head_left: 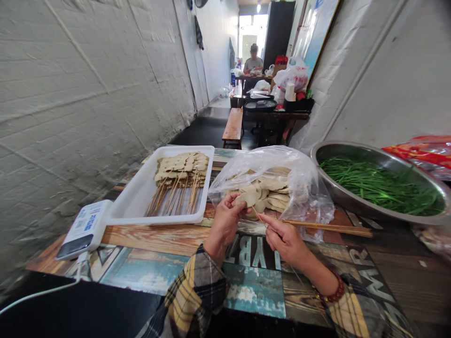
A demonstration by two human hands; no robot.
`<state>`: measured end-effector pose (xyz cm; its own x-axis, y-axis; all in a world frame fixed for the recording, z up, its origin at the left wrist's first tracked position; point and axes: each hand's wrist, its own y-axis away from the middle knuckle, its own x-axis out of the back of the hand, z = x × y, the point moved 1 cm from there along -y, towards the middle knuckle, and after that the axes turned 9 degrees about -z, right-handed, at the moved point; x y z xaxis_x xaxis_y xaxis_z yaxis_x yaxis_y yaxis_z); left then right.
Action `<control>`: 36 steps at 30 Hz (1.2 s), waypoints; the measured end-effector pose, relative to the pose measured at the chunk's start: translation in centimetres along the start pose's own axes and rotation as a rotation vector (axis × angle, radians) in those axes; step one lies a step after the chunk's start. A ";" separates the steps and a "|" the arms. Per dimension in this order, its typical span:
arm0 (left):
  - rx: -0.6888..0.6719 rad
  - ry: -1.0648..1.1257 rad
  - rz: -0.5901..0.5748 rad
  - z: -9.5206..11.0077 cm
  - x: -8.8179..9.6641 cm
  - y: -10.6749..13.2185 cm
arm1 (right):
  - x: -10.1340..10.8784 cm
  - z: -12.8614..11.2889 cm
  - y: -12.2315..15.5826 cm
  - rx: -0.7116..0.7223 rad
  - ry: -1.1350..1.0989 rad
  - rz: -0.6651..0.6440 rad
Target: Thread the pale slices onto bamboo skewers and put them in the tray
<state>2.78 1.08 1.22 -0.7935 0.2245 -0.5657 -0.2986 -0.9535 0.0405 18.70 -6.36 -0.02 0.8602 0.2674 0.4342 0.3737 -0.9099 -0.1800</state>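
My left hand [225,220] is closed on a pale round slice [249,197] at the mouth of a clear plastic bag [299,180] that holds several more slices. My right hand [285,237] pinches a thin bamboo skewer [260,218] whose tip points up at the slice in my left hand. A white tray [141,197] to the left holds several finished skewers [179,180] of the same slices. A bundle of bare skewers [327,227] lies on the table to the right of my hands.
A steel bowl [331,152] of green chives stands at the right, with red packets behind it. A white device with a cable [84,230] lies at the table's left edge. Far down the room a person sits at another table [253,61], past a wooden bench [233,124].
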 end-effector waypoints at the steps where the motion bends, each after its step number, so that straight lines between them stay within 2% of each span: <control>1: -0.003 0.001 0.002 0.0 0.0 0.0 | 0.0 0.0 0.0 0.001 -0.004 -0.001; 25: -0.015 -0.089 0.006 0.0 -0.1 0.1 | -0.1 0.4 -0.1 -0.053 -0.007 0.007; 36: -0.004 -0.102 -0.030 0.0 -0.3 0.3 | -0.1 0.5 -0.2 -0.062 0.012 0.023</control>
<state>2.97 0.74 1.42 -0.8342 0.2719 -0.4798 -0.3208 -0.9469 0.0211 18.72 -6.03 -0.42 0.8638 0.2430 0.4414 0.3317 -0.9337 -0.1350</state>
